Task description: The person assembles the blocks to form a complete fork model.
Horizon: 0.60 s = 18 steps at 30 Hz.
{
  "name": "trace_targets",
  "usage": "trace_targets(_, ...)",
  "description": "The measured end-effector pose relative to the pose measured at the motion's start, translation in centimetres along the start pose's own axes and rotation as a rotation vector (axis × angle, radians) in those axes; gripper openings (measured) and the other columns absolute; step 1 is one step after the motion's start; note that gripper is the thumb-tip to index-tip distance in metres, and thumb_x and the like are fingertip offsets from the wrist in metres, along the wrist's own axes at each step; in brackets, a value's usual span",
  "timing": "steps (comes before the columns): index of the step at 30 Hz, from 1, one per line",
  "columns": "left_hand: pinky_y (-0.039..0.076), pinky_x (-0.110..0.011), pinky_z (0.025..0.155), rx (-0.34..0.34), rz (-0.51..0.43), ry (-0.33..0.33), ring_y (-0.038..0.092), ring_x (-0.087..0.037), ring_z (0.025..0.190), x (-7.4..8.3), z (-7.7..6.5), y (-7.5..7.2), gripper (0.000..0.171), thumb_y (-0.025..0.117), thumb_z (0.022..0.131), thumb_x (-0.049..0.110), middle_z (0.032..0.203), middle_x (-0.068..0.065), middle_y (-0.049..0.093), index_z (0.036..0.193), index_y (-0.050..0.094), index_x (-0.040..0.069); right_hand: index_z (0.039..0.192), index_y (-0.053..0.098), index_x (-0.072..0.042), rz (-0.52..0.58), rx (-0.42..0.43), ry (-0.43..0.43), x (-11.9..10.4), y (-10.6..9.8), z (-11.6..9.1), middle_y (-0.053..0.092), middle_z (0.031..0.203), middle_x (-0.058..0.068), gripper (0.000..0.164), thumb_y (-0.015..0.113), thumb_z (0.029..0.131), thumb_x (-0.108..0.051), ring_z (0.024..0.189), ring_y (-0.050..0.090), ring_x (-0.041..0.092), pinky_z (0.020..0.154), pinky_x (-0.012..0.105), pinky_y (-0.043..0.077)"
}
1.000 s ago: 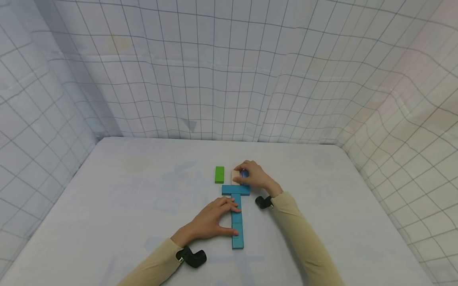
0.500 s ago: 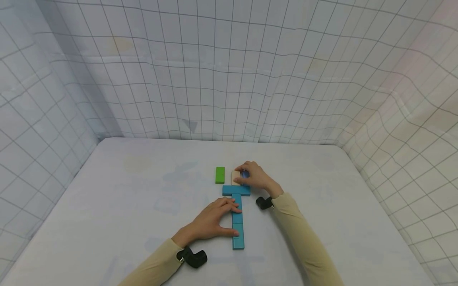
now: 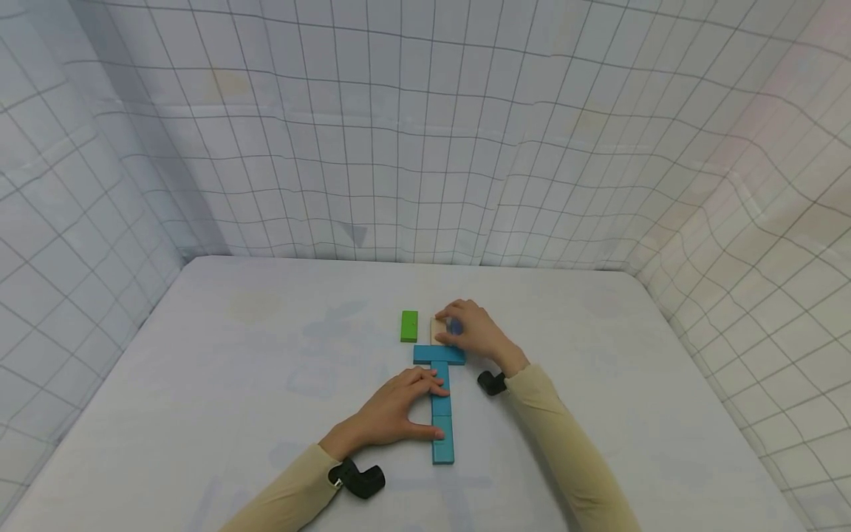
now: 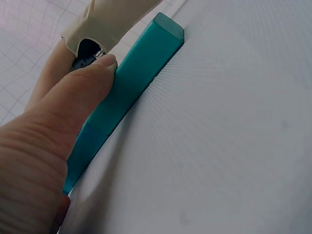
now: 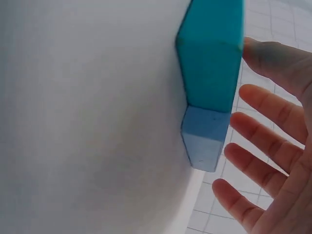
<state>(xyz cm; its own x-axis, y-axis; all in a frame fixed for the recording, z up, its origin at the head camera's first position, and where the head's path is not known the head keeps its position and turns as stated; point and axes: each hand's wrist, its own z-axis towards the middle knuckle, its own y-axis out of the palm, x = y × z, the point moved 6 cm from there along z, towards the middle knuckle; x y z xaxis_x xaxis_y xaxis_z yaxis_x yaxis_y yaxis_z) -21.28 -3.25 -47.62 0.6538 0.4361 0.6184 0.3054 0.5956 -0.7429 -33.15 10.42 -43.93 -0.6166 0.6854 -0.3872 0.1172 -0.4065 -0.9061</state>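
Note:
Flat teal blocks form a T, with a crossbar (image 3: 439, 355) and a stem (image 3: 443, 447) running toward me. My left hand (image 3: 395, 410) rests on the stem, thumb and fingertips touching it from the left; in the left wrist view the thumb lies along the teal block (image 4: 134, 80). Beyond the crossbar, a beige block (image 3: 436, 329) and a blue block (image 3: 456, 326) lie side by side, partly covered by my right hand (image 3: 477, 331). The right wrist view shows that hand's fingers spread beside the blue block (image 5: 202, 139) and teal crossbar, holding nothing.
A green block (image 3: 408, 326) lies left of the beige one, with a gap between them. Everything sits on a white tabletop (image 3: 266, 369). White gridded cloth (image 3: 425, 148) hangs behind the table and at both sides.
My right wrist has shifted slightly toward me and to the right, its fingers staying over the beige and blue blocks. The left hand and the blocks look unmoved.

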Motion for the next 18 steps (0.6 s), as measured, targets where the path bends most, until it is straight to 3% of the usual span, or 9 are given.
trace_targets(5,0.028,-0.045,0.106,0.001,0.002,0.007,0.029,-0.017,0.135,0.0,0.0,0.0,0.057,0.067,0.079,0.059,0.137,0.007,0.044,0.125,0.058,0.027,0.110,0.071,-0.012,-0.098,0.009,-0.059,-0.9,-0.3,-0.3,0.062,0.117,0.005,0.030,0.070,0.088,-0.032,0.109,0.052,0.025,0.090,0.048,0.042)
trace_targets(10,0.028,-0.045,0.106,-0.006,-0.007,-0.003,0.028,-0.016,0.135,0.1,0.0,-0.1,0.055,0.068,0.079,0.058,0.137,0.007,0.043,0.124,0.057,0.028,0.111,0.072,-0.014,-0.160,-0.020,-0.060,-1.7,-0.7,-0.8,0.064,0.119,0.001,0.028,0.069,0.089,-0.030,0.110,0.052,0.022,0.090,0.048,0.041)
trace_targets(18,0.027,-0.044,0.107,-0.016,-0.015,-0.018,0.028,-0.016,0.136,0.2,0.1,-0.1,0.055,0.068,0.079,0.059,0.137,0.008,0.043,0.124,0.058,0.029,0.113,0.072,-0.016,-0.193,-0.074,-0.072,-2.5,-0.8,-2.0,0.066,0.116,-0.002,0.026,0.064,0.092,-0.029,0.108,0.055,0.021,0.090,0.045,0.042)
